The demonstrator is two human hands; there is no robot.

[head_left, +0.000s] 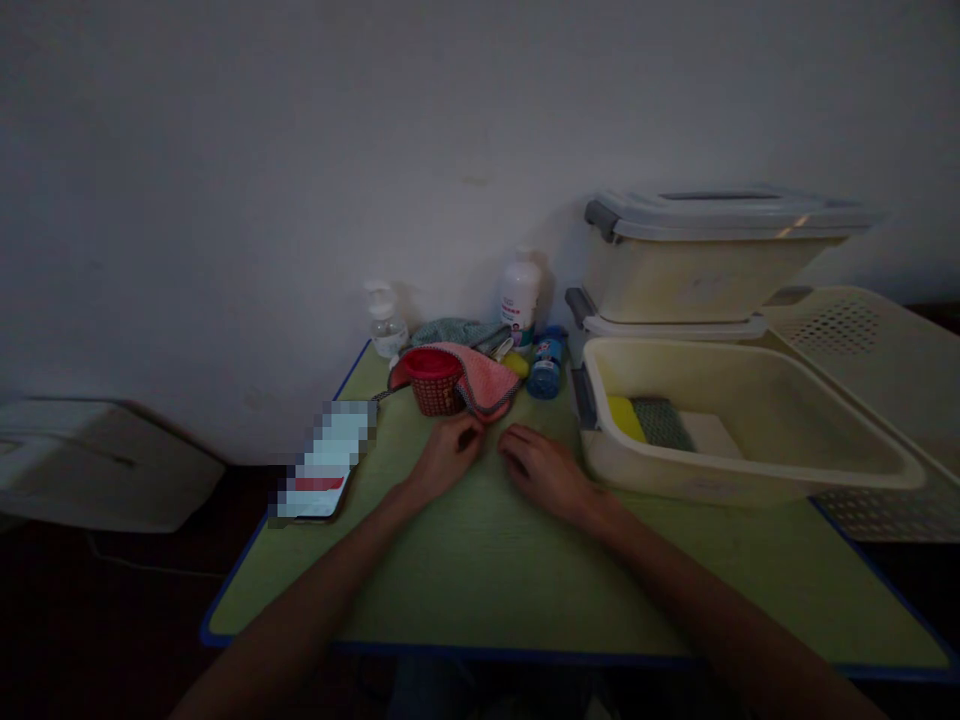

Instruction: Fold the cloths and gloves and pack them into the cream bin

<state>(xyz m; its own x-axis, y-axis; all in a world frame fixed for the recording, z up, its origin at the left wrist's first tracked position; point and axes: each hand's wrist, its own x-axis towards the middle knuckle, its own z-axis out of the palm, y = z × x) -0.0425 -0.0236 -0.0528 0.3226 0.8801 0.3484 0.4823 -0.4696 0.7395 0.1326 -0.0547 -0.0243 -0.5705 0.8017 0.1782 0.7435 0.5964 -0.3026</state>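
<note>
The left hand (pixel 452 447) rests at the near edge of a pink cloth (pixel 491 382), just near of a red basket (pixel 436 395); its grip is loosely curled — whether it pinches the cloth I cannot tell. The right hand (pixel 546 468) lies just to the right, fingers bent inward over the green desk (pixel 510 590); whether that grip is closed on anything I cannot tell either. The cloth spreads behind the basket and along its right side; a blue bottle (pixel 546 365) lies farther right, a white bottle (pixel 520 300) stands at the far side; a cream tub (pixel 675 480) sits right.
</note>
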